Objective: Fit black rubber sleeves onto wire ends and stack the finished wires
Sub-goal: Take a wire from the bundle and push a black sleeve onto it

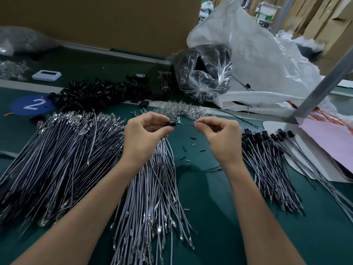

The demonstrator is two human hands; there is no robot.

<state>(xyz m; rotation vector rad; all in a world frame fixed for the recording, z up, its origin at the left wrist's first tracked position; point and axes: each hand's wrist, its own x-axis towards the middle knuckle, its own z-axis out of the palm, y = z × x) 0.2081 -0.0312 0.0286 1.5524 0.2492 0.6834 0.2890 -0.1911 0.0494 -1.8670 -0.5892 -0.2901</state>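
My left hand pinches a black rubber sleeve while my right hand pinches the wire running into it, both held up above the green table between the wire piles.

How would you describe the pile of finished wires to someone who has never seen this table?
Start at the green table and look to its right side, beside the pink sheet. The pile of finished grey wires lies there; only its wires carry black rubber sleeves on their far ends.
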